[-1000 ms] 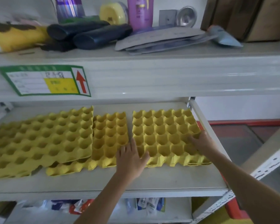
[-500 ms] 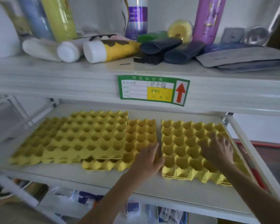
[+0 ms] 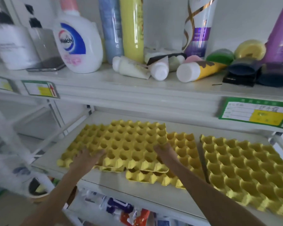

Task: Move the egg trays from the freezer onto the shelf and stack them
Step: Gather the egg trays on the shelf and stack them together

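Both hands on the left egg tray [image 3: 121,142], middle shelf [image 3: 137,191]. Left hand [image 3: 87,158] lies flat over the tray's front-left cups, fingers spread and loose, not clenched; whether they hook the edge I can't tell. Right hand [image 3: 166,150] is at the tray's right edge, fingertips curled onto the rim, looks like a light pinch. This tray sits askew, partly overlapping the middle tray [image 3: 183,154] beneath it, which pokes out toward 3 and 5 o'clock. A third tray [image 3: 245,168] lies flat and separate further toward 3 o'clock, just beside the middle one. Key relation: the top tray's long axis runs 9 to 3, hands bracket it at both ends, and the target underneath is offset toward 3 to 4 o'clock. Likely a slide right to seat it. Right hand is nearer the stack point. Freezer not in view.
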